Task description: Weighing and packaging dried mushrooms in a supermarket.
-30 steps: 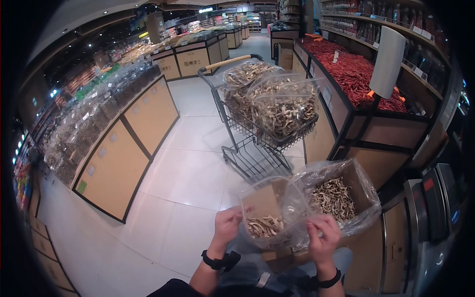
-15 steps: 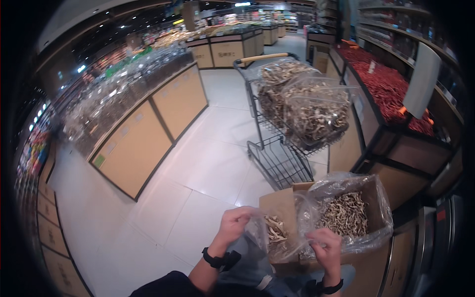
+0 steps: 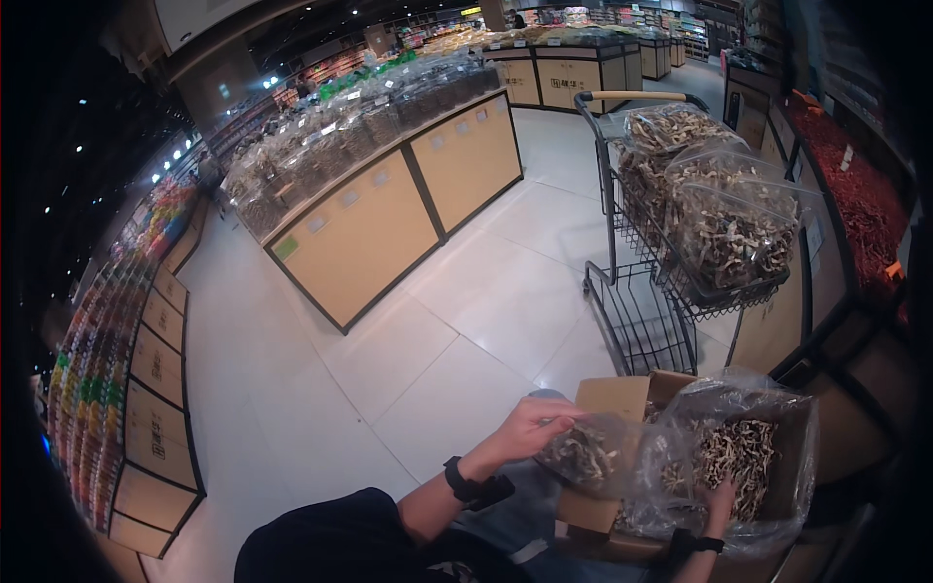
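Note:
My left hand [image 3: 535, 428] is closed on the rim of a clear plastic bag [image 3: 591, 455], which has some dried mushroom pieces in its bottom. Just right of it stands an open cardboard box [image 3: 610, 396] lined with a clear plastic sheet [image 3: 685, 413]. Loose dried mushrooms [image 3: 748, 452] lie inside the liner. My right hand [image 3: 720, 500] reaches down into the box at the near side of these mushrooms. Its fingertips are among the pieces, so their grip is hidden. Both wrists wear black bands.
Beyond the box a wire shopping cart [image 3: 637, 301] carries large clear bags of dried mushrooms [image 3: 729, 219]. A wood-panelled display counter [image 3: 364, 243] with bagged goods stands left of it across the tiled floor [image 3: 418, 360]. Red dried chillies [image 3: 850, 185] fill a bin at the right.
My right hand has let go of the bag's rim and moved right, down into the mushrooms in the box. The left still holds the bag. The view has swung left.

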The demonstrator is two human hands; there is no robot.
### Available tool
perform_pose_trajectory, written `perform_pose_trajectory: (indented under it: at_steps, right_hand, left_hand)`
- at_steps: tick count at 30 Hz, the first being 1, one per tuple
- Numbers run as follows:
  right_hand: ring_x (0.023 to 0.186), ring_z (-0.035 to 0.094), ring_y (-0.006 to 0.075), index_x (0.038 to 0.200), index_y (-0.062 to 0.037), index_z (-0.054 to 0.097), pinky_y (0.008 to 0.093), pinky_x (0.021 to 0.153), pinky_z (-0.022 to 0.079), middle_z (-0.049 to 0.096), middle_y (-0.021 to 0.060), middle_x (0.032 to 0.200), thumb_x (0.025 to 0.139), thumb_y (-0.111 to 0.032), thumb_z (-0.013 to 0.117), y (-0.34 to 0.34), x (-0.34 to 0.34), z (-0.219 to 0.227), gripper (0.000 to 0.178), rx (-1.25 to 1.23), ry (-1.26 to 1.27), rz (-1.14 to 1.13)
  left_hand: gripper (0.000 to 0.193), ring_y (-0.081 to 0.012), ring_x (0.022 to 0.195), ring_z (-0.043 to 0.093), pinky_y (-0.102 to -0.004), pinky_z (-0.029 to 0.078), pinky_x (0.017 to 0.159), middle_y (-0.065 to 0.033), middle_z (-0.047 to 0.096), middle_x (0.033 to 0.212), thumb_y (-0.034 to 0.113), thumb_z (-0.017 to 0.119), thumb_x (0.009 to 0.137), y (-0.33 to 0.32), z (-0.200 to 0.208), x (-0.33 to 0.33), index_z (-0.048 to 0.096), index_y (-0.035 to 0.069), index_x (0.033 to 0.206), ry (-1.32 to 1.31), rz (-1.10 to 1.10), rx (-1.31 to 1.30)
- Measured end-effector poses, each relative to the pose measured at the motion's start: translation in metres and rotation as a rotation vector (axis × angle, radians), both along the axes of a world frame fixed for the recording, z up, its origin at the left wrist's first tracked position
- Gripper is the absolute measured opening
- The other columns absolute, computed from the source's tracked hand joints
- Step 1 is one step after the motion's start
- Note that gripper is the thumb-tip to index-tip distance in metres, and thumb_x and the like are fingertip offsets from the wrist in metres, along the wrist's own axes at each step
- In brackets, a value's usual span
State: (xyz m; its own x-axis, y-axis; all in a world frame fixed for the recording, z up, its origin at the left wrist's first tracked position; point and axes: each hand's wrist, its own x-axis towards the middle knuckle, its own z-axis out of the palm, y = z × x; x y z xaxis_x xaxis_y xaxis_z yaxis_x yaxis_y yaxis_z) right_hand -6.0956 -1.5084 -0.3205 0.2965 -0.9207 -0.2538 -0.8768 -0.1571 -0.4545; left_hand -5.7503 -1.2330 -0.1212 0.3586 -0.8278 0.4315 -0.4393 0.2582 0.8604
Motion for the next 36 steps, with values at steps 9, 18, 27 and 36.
perform_pose_trajectory:
  at_steps: [9, 18, 27, 36]
  right_hand:
    - [0.117, 0.048, 0.0363, 0.133, -0.0021, 0.035, 0.0415, 0.09, 0.048, 0.028, 0.0256, 0.139, 0.072, -0.026, 0.075, -0.021, 0.005, -0.069, 0.076, 0.233, 0.382, 0.039]
    - [0.127, 0.031, 0.04, 0.128, -0.0056, 0.038, 0.0515, 0.091, 0.043, 0.028, 0.0207, 0.137, 0.073, -0.022, 0.072, -0.015, -0.015, -0.086, 0.066, -0.069, 0.513, -0.152]
    - [0.117, 0.039, 0.0368, 0.115, 0.0029, 0.05, 0.0406, 0.088, 0.048, 0.041, 0.0203, 0.122, 0.083, -0.004, 0.058, -0.044, -0.03, -0.135, 0.033, -0.027, 0.513, 0.063]
    - [0.113, 0.046, 0.0402, 0.112, 0.0, 0.054, 0.0405, 0.075, 0.054, 0.043, 0.0198, 0.124, 0.088, -0.007, 0.051, -0.047, -0.019, -0.135, 0.025, 0.053, 0.456, 0.008]
  left_hand:
    - [0.032, -0.0204, 0.078, 0.066, -0.0293, 0.05, 0.071, -0.0138, 0.069, 0.087, 0.025, 0.051, 0.094, -0.016, -0.011, -0.016, 0.066, -0.004, 0.092, -0.037, 0.008, 0.078]
    - [0.039, -0.0187, 0.071, 0.063, -0.0278, 0.048, 0.065, -0.0138, 0.067, 0.079, 0.029, 0.051, 0.094, -0.037, -0.02, -0.014, 0.065, -0.006, 0.087, -0.026, -0.012, 0.116]
    - [0.033, -0.0174, 0.069, 0.06, -0.027, 0.046, 0.063, -0.0128, 0.066, 0.078, 0.023, 0.051, 0.093, -0.042, -0.011, -0.017, 0.065, -0.006, 0.087, -0.052, 0.054, 0.239]
    - [0.03, -0.0193, 0.079, 0.064, -0.0289, 0.049, 0.07, -0.0134, 0.067, 0.085, 0.022, 0.05, 0.094, -0.028, -0.024, -0.011, 0.065, -0.005, 0.091, -0.031, 0.033, 0.207]
